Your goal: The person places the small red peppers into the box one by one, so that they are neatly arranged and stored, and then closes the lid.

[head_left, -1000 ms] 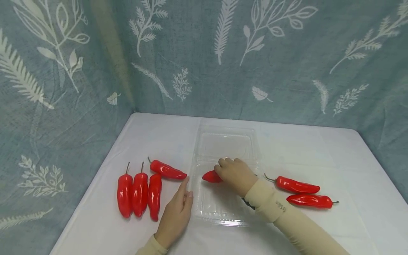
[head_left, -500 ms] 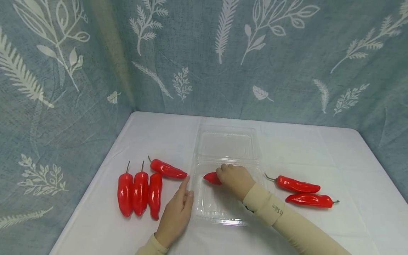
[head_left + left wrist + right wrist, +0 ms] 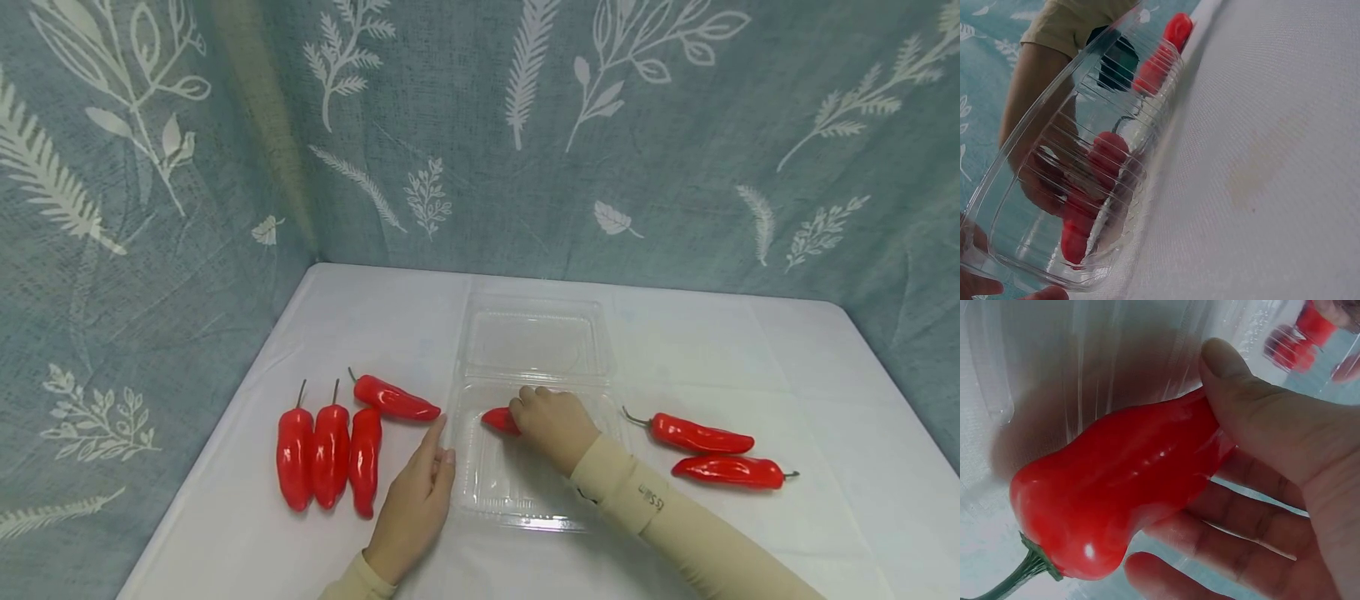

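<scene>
In the head view a clear plastic container (image 3: 495, 492) lies with its lid (image 3: 532, 337) folded back. My right hand (image 3: 555, 425) is over its upper part and holds a red pepper (image 3: 501, 420) crosswise. The right wrist view shows that pepper (image 3: 1129, 487) between thumb and fingers, its green stem free. Beside the container's left wall, my left hand (image 3: 414, 508) rests with fingers extended, touching or nearly touching the rim; it holds nothing. Through the clear wall, the left wrist view shows the pepper (image 3: 1079, 231) under the right hand (image 3: 1047, 181).
Left of the container lie three upright-oriented peppers (image 3: 331, 457) side by side, with a slanted pepper (image 3: 396, 398) above them, its tip near the left fingertips. Two more peppers (image 3: 701, 436) lie on the right of the white table (image 3: 795, 358). A patterned curtain (image 3: 465, 108) hangs behind.
The right hand has moved slightly down, and the pepper it holds has shifted a little to the right inside the container. The left hand has stayed in place.
</scene>
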A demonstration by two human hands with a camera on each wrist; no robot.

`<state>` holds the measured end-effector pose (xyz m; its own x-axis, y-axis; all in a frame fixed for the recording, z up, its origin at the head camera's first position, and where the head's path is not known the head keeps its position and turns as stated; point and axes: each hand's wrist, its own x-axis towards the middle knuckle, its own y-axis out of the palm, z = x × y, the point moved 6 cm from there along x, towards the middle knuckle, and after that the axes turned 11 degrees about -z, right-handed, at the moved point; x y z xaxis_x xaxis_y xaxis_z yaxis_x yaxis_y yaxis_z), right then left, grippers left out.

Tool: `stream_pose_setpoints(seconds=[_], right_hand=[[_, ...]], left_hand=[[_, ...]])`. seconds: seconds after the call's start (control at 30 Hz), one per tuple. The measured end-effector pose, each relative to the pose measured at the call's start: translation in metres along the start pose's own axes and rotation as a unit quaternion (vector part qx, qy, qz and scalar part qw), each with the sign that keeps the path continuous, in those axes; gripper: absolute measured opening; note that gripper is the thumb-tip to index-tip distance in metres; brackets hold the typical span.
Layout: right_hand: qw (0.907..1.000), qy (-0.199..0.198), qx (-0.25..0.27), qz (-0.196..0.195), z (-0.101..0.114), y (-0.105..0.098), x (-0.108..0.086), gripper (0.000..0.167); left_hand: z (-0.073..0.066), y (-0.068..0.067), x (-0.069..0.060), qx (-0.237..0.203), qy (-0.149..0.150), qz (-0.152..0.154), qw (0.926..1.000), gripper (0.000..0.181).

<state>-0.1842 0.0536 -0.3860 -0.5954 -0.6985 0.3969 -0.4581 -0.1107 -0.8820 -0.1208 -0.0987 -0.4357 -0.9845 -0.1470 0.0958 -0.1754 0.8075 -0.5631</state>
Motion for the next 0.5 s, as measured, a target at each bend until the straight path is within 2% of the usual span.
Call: stream_pose_setpoints(seconds=[0.3, 0.5], right_hand=[[0.9999, -0.008, -0.009, 0.007, -0.0054, 0.0025, -0.0041, 0.018], [0.9991, -0.002, 0.022, 0.036, -0.0096, -0.0056, -0.0092, 0.024]], left_hand=[[-0.0001, 0.0008, 0.0024, 0.003, -0.005, 0.000, 1.0000, 0.064], [0.0017, 0.0005, 0.0015, 0.007, -0.027, 0.010, 0.9995, 0.065]])
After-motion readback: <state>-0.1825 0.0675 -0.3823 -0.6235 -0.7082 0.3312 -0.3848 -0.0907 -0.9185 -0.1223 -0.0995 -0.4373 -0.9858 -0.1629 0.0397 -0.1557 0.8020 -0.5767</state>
